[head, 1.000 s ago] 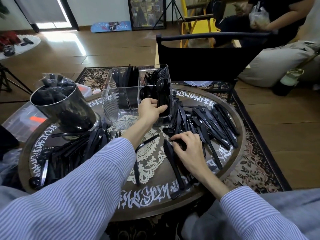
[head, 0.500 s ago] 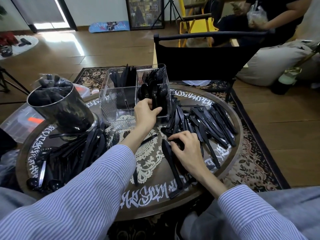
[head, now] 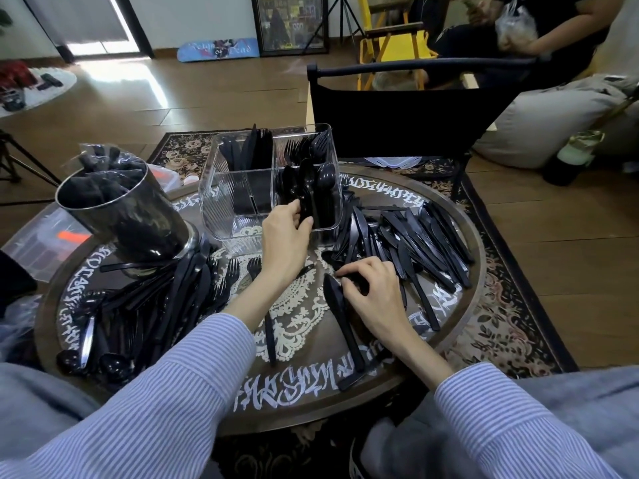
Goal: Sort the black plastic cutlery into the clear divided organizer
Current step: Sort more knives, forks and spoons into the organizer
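Two hands at work: our left hand (head: pixel 287 229) pinches spoons (head: pixel 313 188) at the clear divided organizer (head: pixel 242 202) near the table's (head: pixel 477 257) far edge, seating them; our right hand (head: pixel 375 292), fingers curled, gathers knives (head: pixel 415 243) toward the right edge.

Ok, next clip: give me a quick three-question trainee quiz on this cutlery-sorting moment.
1. True or false: the left hand is at the clear divided plastic organizer.
2. Which compartment holds the black plastic spoons? A) near right B) near left C) far left
3. Fill in: the right hand rests on loose cutlery beside the pile of black plastic ______ on the round wooden table.

Key: 1 true; 2 A; 3 knives.
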